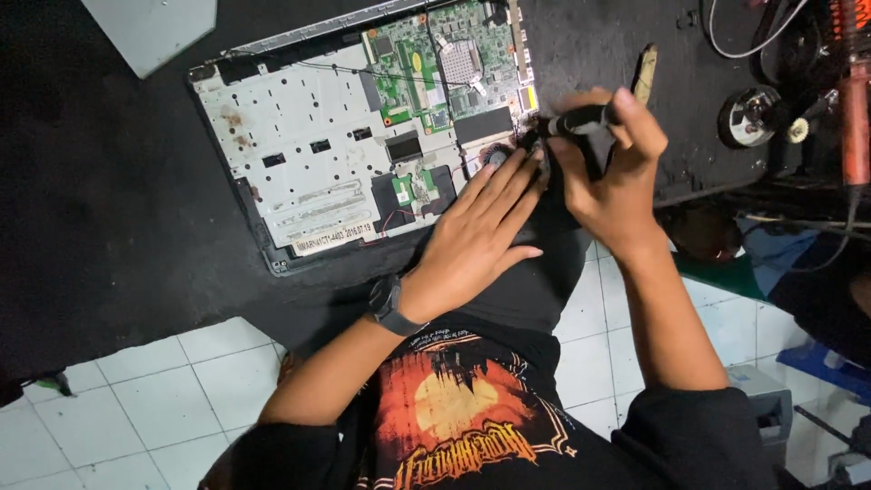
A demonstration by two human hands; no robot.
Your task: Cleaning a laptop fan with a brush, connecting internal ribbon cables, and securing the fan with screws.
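Beside left hand (481, 231) fingertips, screwdriver (581, 119) in right hand (610, 172)

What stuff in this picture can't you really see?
- Tool tip: the right hand grips a black-handled tool; its tip is blurred, partly behind the left hand fingers.
- Laptop corner: covered by both hands.
- Laptop top: cut off by the frame's upper edge.
- Small parts on the green circuit board: too tiny.

Table (118, 181) has a black surface. On it lie an opened laptop (363, 136) with its green circuit board exposed, and a grey panel (150, 27) at the far edge.
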